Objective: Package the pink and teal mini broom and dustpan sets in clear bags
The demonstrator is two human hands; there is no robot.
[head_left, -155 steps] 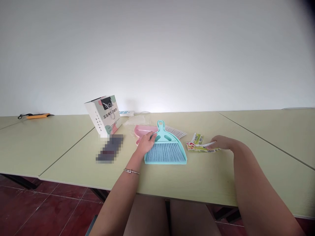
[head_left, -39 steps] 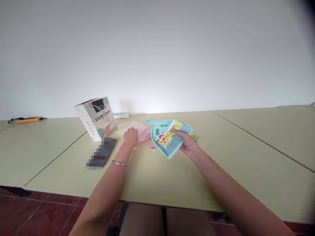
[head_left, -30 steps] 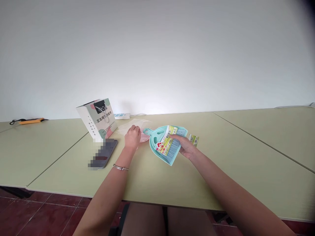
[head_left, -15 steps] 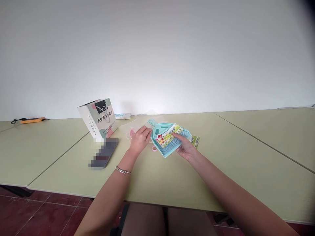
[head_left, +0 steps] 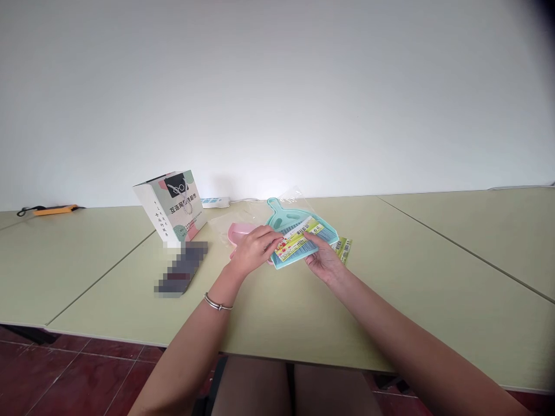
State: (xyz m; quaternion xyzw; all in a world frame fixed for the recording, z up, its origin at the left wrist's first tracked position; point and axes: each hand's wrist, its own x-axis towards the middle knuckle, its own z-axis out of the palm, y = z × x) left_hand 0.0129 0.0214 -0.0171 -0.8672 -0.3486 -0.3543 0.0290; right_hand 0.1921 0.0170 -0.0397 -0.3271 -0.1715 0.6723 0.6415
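Note:
A small teal brush and dustpan set [head_left: 299,228] with a green and yellow paper label [head_left: 295,240] across its bristles is held just above the table. My right hand [head_left: 323,260] grips its right edge with the thumb on the label. My left hand [head_left: 254,249] is closed on its left edge, and a clear plastic bag [head_left: 289,200] seems to wrap the teal handle. A pink dustpan [head_left: 240,234] lies on the table behind my left hand.
A white printed paper bag [head_left: 173,206] stands at the left, with a dark phone [head_left: 182,270] lying before it. A second label card [head_left: 344,247] lies right of my right hand. A white power strip [head_left: 214,202] and an orange tool [head_left: 52,210] sit by the wall.
My right hand picked up the teal set and laid the label on it. My left hand left the pink dustpan and came to the teal set, drawing the clear bag around its handle.

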